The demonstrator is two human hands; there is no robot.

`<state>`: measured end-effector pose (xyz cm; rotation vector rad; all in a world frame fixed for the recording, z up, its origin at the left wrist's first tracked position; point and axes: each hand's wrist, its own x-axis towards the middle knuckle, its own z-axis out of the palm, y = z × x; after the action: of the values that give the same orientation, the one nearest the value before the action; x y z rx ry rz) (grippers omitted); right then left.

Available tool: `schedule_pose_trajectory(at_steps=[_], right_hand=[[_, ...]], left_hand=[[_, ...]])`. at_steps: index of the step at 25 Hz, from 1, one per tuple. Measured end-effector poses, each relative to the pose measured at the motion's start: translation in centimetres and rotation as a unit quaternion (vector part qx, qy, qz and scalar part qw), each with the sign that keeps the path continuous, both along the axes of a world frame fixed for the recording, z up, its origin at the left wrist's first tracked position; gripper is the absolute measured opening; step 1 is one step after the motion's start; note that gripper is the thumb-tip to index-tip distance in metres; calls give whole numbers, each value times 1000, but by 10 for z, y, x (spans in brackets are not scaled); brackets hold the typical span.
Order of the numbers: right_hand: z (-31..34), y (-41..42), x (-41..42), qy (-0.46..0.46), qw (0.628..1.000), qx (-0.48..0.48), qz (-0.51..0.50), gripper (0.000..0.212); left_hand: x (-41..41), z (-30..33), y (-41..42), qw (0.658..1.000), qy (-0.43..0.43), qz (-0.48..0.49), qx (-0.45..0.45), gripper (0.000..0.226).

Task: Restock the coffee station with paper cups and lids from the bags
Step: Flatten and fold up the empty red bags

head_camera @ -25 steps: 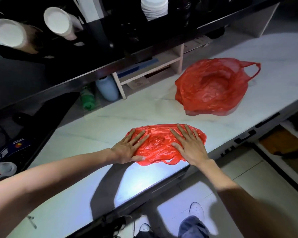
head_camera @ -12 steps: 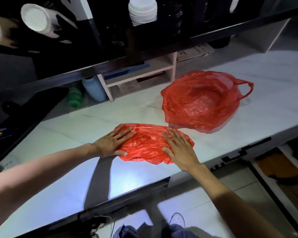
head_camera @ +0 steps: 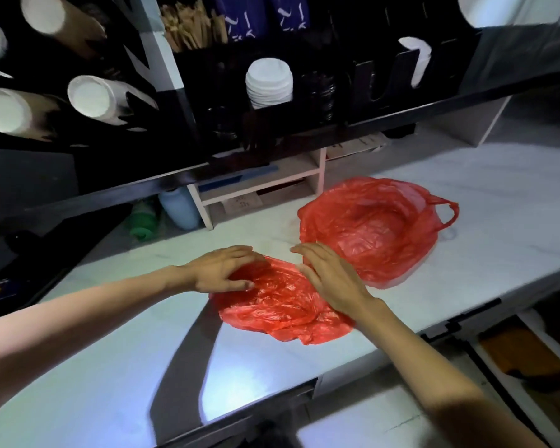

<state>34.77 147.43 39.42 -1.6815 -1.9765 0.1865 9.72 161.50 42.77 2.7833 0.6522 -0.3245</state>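
Observation:
A flattened red plastic bag [head_camera: 282,305] lies on the white marble counter [head_camera: 110,367] near its front edge. My left hand [head_camera: 222,270] presses on the bag's far left part, fingers nearly straight. My right hand [head_camera: 330,276] lies flat across its right side. A second red bag [head_camera: 369,231] sits open and hollow just behind and to the right, with a handle sticking out. On the black station above, white lids [head_camera: 269,82] stand stacked, and paper cup stacks [head_camera: 91,97] lie in holders at the left.
Under the black shelf stand a pale blue bottle [head_camera: 180,208], a green bottle [head_camera: 141,218] and a small wooden rack [head_camera: 265,185]. Wooden stirrers [head_camera: 191,24] fill a compartment up top. An open drawer [head_camera: 530,360] shows below the counter at the right.
Both hands have slid toward the far edge of the flat bag and closer together, bunching it. The camera has tilted up, showing more of the station.

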Motion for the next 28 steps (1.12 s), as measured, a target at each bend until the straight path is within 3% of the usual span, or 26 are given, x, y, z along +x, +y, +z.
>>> schedule_pose_trajectory(at_steps=[5,9,13,16,22,28], right_hand=[[14,4,46,11,995,41,-90,38],[24,11,106,-38,991,4,-127,56],[41,33,170,-37,986,-16,-160,68],[39,40,207,-67,988,-38,-137,83],[23,69,258,-151,979,-110,-74,86],[0,82,274,-122,982,-146,7,91]], left_hand=[[55,8,3,996,-58,58,-22,64],[94,11,7,985,-99,132,-54,77],[135,10,15,962,-173,209,-22,65],[162,2,0,964,-143,222,8,72],[207,-25,-20,952,-110,284,5,88],[247,-31,-40,929,-83,360,11,90]])
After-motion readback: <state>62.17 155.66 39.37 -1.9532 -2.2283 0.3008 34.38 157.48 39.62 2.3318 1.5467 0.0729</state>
